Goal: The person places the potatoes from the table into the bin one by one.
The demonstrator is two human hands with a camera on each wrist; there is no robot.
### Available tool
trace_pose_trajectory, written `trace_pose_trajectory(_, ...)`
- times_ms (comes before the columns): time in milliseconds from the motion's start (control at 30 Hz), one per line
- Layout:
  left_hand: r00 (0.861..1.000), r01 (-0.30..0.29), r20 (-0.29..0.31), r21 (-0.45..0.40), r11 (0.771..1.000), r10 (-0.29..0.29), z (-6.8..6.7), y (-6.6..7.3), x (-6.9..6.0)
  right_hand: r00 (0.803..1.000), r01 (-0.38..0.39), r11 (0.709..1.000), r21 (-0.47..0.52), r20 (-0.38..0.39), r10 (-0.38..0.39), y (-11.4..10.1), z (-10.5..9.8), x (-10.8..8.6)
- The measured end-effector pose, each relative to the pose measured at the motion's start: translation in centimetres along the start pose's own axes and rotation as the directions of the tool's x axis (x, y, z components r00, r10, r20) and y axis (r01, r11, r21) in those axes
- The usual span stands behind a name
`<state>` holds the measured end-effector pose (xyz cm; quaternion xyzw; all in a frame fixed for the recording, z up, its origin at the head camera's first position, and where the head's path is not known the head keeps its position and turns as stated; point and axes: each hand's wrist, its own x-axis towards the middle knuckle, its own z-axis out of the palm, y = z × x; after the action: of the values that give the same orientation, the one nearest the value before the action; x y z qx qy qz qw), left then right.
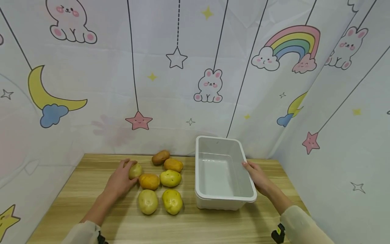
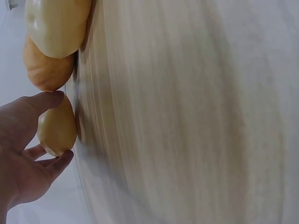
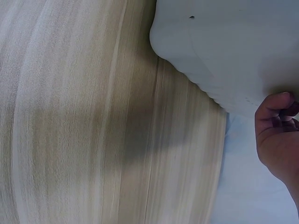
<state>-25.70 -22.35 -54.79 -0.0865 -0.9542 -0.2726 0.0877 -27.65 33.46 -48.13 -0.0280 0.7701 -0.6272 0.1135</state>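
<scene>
My left hand [image 1: 120, 179] holds a pale yellow potato [image 1: 135, 171] at the left of a group of potatoes, still at table level. In the left wrist view its thumb and fingers [image 2: 60, 164] lie on opposite sides of that potato [image 2: 58, 128]. An orange-brown potato [image 1: 149, 181] sits right beside the thumb. My right hand [image 1: 259, 176] grips the right rim of a white plastic bin [image 1: 226, 198], which has nothing inside. The right wrist view shows the curled fingers [image 3: 275, 102] at the bin's outer side [image 3: 215, 51], partly cut off by the frame edge.
More potatoes lie between hand and bin: a brown one [image 1: 160, 157], an orange one [image 1: 173, 165], two yellow ones, one of them nearer the front [image 1: 172, 201], and a pale one [image 1: 148, 202]. The wood-grain table [image 1: 131, 230] meets a printed cloth wall [image 1: 170, 135] behind.
</scene>
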Motion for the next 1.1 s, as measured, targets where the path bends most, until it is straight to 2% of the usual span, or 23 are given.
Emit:
trace_pose_trajectory(667, 1.0, 0.012, 0.0, 0.008, 1.0, -0.012, 0.21, -0.16, -0.15, 1.0, -0.01, 1.0, 0.027, 0.001, 0.01, 0.28, 0.06, -0.03)
trace_pose_trajectory(1100, 1.0, 0.015, 0.005, 0.005, 1.0, -0.015, 0.1, 0.12, -0.26, 1.0, -0.022, 0.999, -0.042, 0.012, 0.022, -0.48, -0.07, 0.04)
